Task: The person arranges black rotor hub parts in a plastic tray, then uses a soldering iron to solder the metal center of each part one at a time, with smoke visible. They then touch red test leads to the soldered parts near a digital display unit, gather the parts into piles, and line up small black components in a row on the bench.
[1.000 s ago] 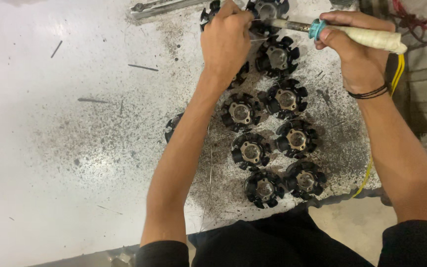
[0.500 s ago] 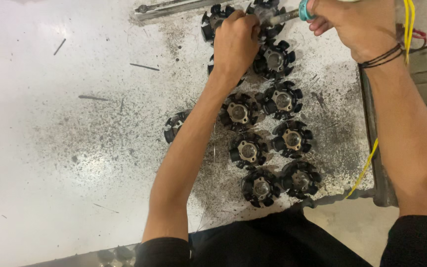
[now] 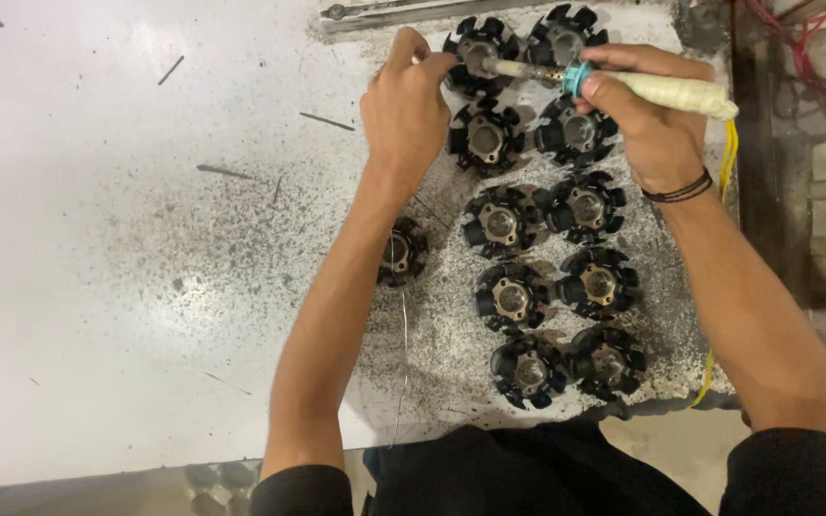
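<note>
Several black round finned parts with metal centres [image 3: 501,222] stand in two columns on a white speckled table [image 3: 97,287]. My right hand [image 3: 652,124] grips a soldering iron [image 3: 666,91] with a white wrapped handle and a teal collar. Its tip rests on the top-left part [image 3: 470,48]. My left hand [image 3: 403,115] is pinched beside that same part, seemingly on a thin wire [image 3: 402,363] that trails under my forearm to the table's near edge. One more black part [image 3: 399,253] sits apart, half hidden by my left forearm.
A metal bar [image 3: 413,11] lies along the table's far edge. A yellow cable [image 3: 727,143] hangs from the iron's handle down the right side. Red wires [image 3: 815,57] and a dark frame [image 3: 748,191] are at the right. Small metal slivers [image 3: 222,172] lie at the left.
My right hand has come back into view and lowered the iron's tip onto the top-left part. My left hand has stayed pinched beside it.
</note>
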Action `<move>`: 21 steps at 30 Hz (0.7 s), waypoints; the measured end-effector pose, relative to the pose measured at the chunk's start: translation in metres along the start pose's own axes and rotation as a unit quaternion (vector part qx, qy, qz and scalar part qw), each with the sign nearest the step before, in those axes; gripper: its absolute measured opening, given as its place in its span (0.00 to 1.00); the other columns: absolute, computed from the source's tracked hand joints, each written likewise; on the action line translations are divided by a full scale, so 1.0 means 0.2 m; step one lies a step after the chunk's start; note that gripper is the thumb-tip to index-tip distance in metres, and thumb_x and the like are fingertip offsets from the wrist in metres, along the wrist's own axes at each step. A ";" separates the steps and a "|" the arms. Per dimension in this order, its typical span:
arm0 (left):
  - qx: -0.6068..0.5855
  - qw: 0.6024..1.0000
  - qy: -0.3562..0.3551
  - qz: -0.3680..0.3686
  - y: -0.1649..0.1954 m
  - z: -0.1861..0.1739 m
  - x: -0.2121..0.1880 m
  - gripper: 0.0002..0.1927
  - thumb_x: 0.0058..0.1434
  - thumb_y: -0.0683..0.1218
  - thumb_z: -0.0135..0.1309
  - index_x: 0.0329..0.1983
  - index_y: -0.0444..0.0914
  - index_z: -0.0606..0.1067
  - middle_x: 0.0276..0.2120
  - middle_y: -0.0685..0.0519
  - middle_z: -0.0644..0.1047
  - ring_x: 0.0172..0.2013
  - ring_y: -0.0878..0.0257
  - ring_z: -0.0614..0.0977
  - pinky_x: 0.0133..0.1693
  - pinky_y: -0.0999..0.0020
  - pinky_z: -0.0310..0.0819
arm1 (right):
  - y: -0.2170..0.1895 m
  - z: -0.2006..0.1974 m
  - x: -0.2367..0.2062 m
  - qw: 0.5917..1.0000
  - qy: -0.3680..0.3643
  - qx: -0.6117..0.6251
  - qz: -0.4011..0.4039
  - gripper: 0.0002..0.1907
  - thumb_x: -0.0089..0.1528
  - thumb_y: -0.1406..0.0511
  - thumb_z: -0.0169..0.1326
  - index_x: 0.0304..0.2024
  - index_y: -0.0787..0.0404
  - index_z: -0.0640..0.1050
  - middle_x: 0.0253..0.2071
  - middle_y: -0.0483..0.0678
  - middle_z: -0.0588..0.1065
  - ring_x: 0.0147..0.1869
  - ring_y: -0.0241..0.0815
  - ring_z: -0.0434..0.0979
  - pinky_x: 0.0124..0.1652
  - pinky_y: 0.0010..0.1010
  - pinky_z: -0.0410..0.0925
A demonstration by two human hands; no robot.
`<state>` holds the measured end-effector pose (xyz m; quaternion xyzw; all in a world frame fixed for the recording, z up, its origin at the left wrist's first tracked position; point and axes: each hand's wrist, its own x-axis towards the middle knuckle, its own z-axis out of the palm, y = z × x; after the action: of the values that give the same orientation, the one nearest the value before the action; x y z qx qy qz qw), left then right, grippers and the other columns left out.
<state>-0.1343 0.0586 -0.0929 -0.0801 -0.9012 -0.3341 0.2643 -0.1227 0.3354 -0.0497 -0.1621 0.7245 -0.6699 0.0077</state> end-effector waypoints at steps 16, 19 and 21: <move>0.007 1.000 -0.016 -0.005 0.02 0.04 -0.01 0.07 0.56 0.37 0.58 0.38 0.37 0.82 0.33 0.48 0.79 0.34 0.48 0.83 0.34 0.53 0.78 | -0.24 0.07 0.17 0.971 -0.089 -0.220 -0.029 0.09 0.72 0.70 0.62 0.54 0.69 0.83 0.42 0.52 0.82 0.43 0.35 0.84 0.46 0.23 0.77; -0.010 0.998 -0.035 -0.049 0.00 0.03 0.00 0.06 0.62 0.38 0.57 0.39 0.38 0.82 0.34 0.49 0.78 0.34 0.51 0.83 0.30 0.55 0.78 | -0.24 0.09 0.16 0.981 -0.079 -0.176 -0.012 0.09 0.72 0.70 0.62 0.53 0.69 0.82 0.44 0.51 0.82 0.45 0.35 0.84 0.46 0.23 0.77; 0.013 1.000 -0.012 -0.005 0.00 0.04 0.00 0.05 0.57 0.37 0.58 0.35 0.37 0.82 0.33 0.48 0.78 0.35 0.49 0.83 0.33 0.53 0.78 | -0.24 0.09 0.15 0.983 -0.089 -0.161 -0.018 0.10 0.71 0.71 0.60 0.54 0.69 0.82 0.44 0.51 0.82 0.46 0.34 0.84 0.48 0.22 0.77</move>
<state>-0.1373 0.0633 -0.0979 -0.0762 -0.9089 -0.3231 0.2525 -0.1370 0.3075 0.0008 -0.2335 0.8161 -0.5276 0.0337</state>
